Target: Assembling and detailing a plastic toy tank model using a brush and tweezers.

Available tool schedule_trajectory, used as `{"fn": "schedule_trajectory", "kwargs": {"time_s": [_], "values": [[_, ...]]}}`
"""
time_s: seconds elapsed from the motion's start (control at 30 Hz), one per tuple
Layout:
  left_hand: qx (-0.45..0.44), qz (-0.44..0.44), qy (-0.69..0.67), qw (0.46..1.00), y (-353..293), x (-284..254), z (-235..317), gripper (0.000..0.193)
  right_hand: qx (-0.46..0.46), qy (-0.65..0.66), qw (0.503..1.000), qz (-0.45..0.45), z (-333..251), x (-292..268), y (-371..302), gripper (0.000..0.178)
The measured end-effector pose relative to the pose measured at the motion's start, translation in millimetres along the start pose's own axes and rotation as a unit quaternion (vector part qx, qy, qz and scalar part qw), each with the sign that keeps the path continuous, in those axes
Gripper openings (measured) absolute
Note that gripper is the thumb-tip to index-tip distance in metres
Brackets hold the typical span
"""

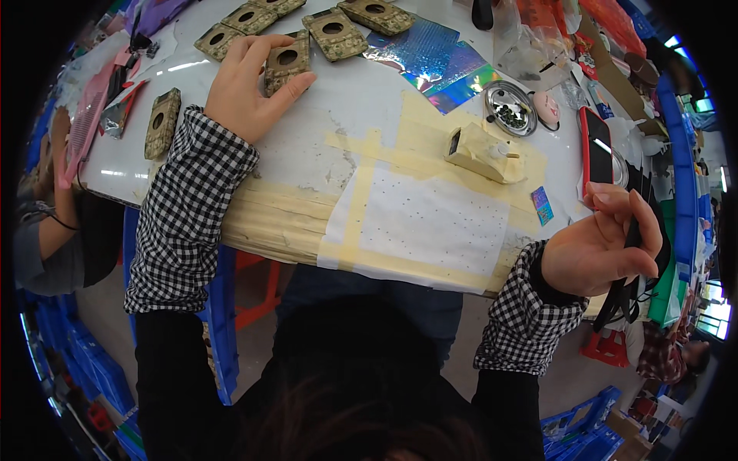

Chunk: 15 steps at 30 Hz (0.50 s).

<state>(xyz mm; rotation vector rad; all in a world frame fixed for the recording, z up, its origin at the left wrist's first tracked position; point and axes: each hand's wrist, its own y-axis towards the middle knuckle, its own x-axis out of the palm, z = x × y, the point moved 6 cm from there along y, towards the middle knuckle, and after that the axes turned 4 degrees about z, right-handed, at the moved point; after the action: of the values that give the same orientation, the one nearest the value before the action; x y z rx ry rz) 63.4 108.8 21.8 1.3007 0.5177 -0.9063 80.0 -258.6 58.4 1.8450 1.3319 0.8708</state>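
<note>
Left hand [257, 84], grip unclear, spans a camouflage-patterned rectangular case [291, 69] at eleven o'clock; sliding it could bump adjoining cases [343, 46]. My right hand [603, 246] curls loosely at three.

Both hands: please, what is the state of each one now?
Left hand: spread over a camouflage case; firm grip cannot be told.
Right hand: partly open, loosely curled, no held thing visible.

Here's the table [346, 88]; paper [427, 223] taped on; past the paper, a dish [510, 108]; to its right, a phone [596, 150]; beyond its left, cases [347, 46].
</note>
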Motion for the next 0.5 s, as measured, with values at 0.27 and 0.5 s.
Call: {"fn": "schedule_trajectory", "kwargs": {"time_s": [0.27, 0.5], "values": [[-0.07, 0.032, 0.058, 0.995, 7, 9, -3, 0.063, -0.007, 0.001, 1.0, -0.005, -3, 4, 0, 0.069], [-0.19, -0.082, 0.046, 0.977, 13, -11, 17, 0.078, 0.016, -0.033, 0.999, 0.017, -5, 6, -1, 0.064]]}}
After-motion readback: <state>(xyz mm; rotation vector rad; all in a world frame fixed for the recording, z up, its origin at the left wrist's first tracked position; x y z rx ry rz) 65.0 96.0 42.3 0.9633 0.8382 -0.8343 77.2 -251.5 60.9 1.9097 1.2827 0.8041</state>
